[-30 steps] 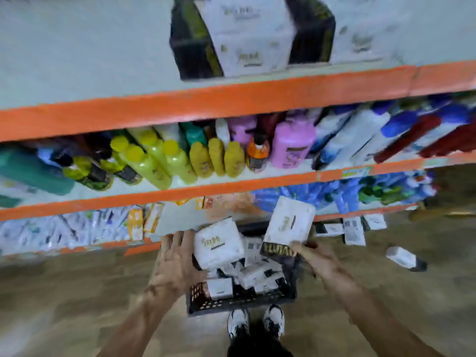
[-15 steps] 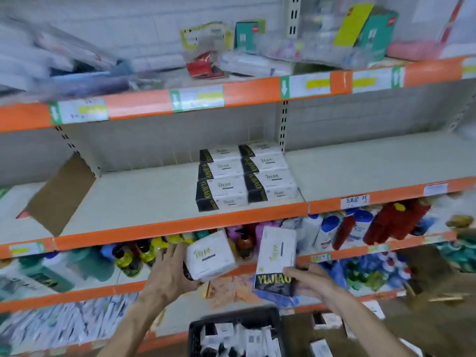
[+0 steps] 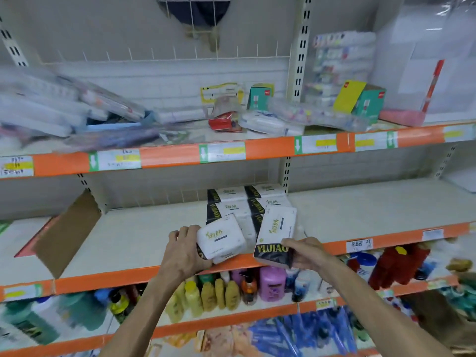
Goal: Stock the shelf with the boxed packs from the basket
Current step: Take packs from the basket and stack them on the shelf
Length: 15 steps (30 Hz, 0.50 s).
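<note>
Shop aisle w/ orange-edged cream metal shelf [image 3: 144,235] across mid frame; cluttered tier above, bottles below. On that shelf, centre frame, sits a stack of white-and-black boxed packs [image 3: 247,204], two columns wide, bare board to its left and right. Left hand [image 3: 184,251] is wrapped round a white boxed pack w/ green lettering [image 3: 221,238], fingers over its left end, pack tilted, low corner just over the shelf lip. Right hand [image 3: 307,253] pinches the black bottom end of a taller white boxed pack w/ "YUJIAO" band [image 3: 277,234], long axis near upright, leaning back toward the stack. Stack lies straight ahead and slightly up-frame from both hands; right pack looks nearer, overlapping its front. Prob. next: push in, lay flat. Basket not in view.
</note>
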Motion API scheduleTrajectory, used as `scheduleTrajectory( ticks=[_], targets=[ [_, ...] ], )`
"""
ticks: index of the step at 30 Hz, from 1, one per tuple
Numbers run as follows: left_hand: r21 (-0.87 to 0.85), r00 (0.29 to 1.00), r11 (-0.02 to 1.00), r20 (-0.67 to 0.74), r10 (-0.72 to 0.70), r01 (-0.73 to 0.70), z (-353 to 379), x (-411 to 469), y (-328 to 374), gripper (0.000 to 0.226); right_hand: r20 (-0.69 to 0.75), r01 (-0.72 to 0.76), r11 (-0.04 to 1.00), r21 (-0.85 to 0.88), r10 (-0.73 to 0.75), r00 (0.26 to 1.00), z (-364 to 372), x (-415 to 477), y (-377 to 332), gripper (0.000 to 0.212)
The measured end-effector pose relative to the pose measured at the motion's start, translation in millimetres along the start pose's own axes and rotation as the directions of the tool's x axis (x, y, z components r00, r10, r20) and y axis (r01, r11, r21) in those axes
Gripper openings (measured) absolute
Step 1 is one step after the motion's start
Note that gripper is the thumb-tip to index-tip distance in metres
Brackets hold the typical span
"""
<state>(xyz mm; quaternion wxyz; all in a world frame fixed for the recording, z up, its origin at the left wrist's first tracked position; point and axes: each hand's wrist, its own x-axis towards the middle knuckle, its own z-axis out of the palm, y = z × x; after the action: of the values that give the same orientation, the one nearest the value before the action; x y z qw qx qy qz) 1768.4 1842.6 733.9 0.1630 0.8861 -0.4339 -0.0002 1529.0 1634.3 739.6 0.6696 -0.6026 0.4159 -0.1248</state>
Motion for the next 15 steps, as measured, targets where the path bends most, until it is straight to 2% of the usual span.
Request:
scheduleTrajectory(
  ticks=[5, 11, 15],
  targets=[
    [-0.016, 0.999, 0.999, 0.007, -0.047, 0.047, -12.3, 25.4, 9.7, 0.108, -0.068, -0.012, 0.999, 0.032, 0.015, 0.998, 5.1, 28.8, -18.5, 0.037],
    [-0.012, 0.994, 0.994, 0.031, -0.105, 0.106, -16.5, 57.6, 16.6, 0.086, -0.083, -0.003, 1.0, 0.006, 0.004, 0.997, 5.2, 53.8, -48.4, 0.021],
    [-0.011, 0.988, 0.99, 0.058, -0.142, 0.143, -10.5, 70.8, 21.1, 0.087, -0.073, -0.012, 1.0, 0.024, 0.014, 0.997, 2.8, 75.5, -53.6, 0.031]
  ],
)
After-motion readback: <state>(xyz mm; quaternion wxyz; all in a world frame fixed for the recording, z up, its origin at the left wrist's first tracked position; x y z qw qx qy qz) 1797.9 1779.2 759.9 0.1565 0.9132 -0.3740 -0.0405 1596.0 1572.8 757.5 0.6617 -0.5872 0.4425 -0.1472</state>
